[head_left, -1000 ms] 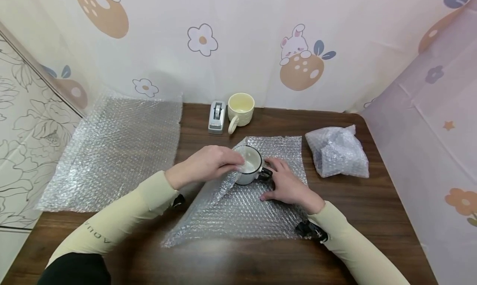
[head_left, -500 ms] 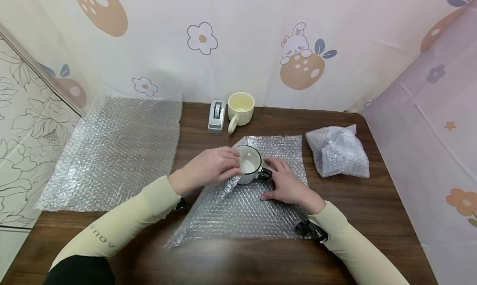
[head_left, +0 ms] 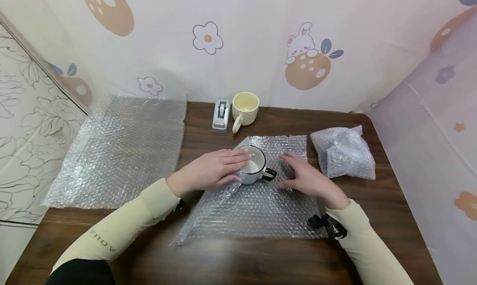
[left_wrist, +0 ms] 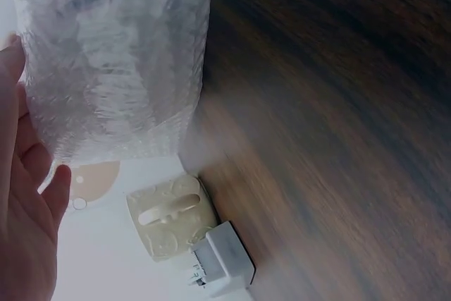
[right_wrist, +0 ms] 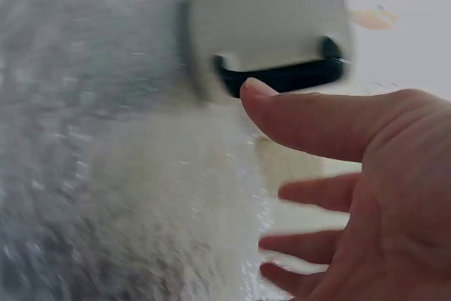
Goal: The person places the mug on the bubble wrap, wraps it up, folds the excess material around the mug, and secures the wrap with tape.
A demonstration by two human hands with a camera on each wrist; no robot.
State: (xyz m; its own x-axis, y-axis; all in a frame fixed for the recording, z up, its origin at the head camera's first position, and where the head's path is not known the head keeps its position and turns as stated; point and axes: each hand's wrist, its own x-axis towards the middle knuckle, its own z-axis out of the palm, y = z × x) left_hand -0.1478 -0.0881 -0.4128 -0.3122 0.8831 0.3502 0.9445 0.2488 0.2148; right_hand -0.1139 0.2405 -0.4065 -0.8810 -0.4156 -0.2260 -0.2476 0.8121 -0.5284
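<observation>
A white enamel mug (head_left: 256, 163) with a dark rim and black handle (head_left: 269, 175) stands on a sheet of bubble wrap (head_left: 257, 214). The sheet's left side is folded up against it. My left hand (head_left: 216, 168) presses that flap to the mug's left side, its fingers extended over the rim. In the left wrist view, those fingers lie along the raised bubble wrap (left_wrist: 116, 68). To the right of the handle, my right hand (head_left: 309, 178) hovers with fingers spread, holding nothing. The right wrist view shows its thumb before the mug's handle (right_wrist: 289, 77); contact cannot be told.
Behind the work stand a grey tape dispenser (head_left: 221, 116) and a pale yellow mug (head_left: 246, 108), side by side. Another bubble wrap sheet (head_left: 130, 152) covers the table's left side. A bundle wrapped in bubble wrap (head_left: 346, 154) sits at the right.
My right hand has moved away from the mug's handle, to the right. My left fingers have straightened and reach farther over the mug's rim. The view has shifted slightly.
</observation>
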